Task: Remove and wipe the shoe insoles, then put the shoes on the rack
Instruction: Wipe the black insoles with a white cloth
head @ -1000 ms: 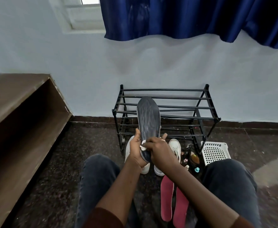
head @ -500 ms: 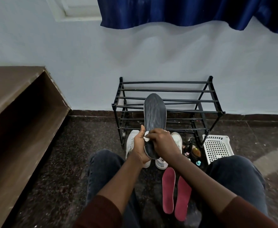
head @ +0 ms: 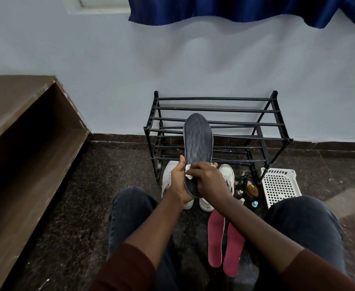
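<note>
A dark grey fabric insole (head: 197, 141) stands upright before the black metal shoe rack (head: 216, 131), its heel gripped by the left hand (head: 179, 181). The right hand (head: 209, 180) presses a small white cloth (head: 188, 172) against it. White sneakers (head: 227, 175) and two red insoles (head: 225, 240) lie on the floor.

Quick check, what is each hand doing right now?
Left hand: grips the heel end of the dark insole.
Right hand: presses a white cloth against that insole, fingers curled round it.

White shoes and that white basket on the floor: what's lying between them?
In the head view, small bottles clutter the dark floor between the white shoes and the basket.
</note>
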Available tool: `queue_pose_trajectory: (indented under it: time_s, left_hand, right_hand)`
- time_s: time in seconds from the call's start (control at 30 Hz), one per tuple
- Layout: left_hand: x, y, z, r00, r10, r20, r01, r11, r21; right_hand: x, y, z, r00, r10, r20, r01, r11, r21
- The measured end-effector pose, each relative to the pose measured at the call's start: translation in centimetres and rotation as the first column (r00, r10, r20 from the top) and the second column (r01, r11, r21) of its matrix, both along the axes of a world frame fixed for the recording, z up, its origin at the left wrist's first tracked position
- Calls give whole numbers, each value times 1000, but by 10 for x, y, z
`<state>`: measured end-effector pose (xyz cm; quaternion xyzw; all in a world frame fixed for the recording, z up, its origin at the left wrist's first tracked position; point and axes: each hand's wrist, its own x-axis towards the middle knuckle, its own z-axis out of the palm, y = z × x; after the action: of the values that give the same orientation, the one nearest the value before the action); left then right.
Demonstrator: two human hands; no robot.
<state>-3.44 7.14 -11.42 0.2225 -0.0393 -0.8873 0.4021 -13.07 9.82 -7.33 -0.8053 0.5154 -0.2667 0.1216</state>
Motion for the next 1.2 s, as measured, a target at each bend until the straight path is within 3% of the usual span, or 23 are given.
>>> queue_pose_trajectory:
  time_s: [0.1, 0.23, 0.47, 0.57, 0.77, 0.83, 0.97, 1.2]
  left_hand:
    - [4, -6, 2, 997, 76, 22, -76, 997, 12]
    - [6, -9, 2, 982, 170, 79, -171, 985, 8]
    - [-3, -5, 16, 994, 40, 98, -39, 999, -17]
    - [-1, -10, 19, 991, 123, 57, -123, 992, -2]
    - [0, -9, 12, 989, 141, 39, -139, 989, -49]
    - [-2, -6, 11, 995, 97, 23, -96, 995, -36]
    - [-6, -2, 13, 996, 42, 83, -38, 997, -60]
    - [7, -10, 12, 982, 185, 43, -180, 979, -90]
  right_hand:
    - [0, 12, -7, 976, 164, 145, -145, 981, -132]
    - [-16, 26, -12, 948, 319, 15, -314, 939, -142]
    - [-10, 4, 6, 993, 118, -11, -117, 965, -235]
    - [-7, 14, -1, 976, 203, 74, -175, 944, -278]
    - [-29, 22, -8, 947, 306, -93, -320, 908, -270]
    - [-28, 12, -6, 955, 275, -111, -295, 922, -251]
    - [-16, 3, -2, 987, 157, 25, -149, 969, -197]
    - [-25, 25, -4, 962, 268, 42, -257, 950, -174]
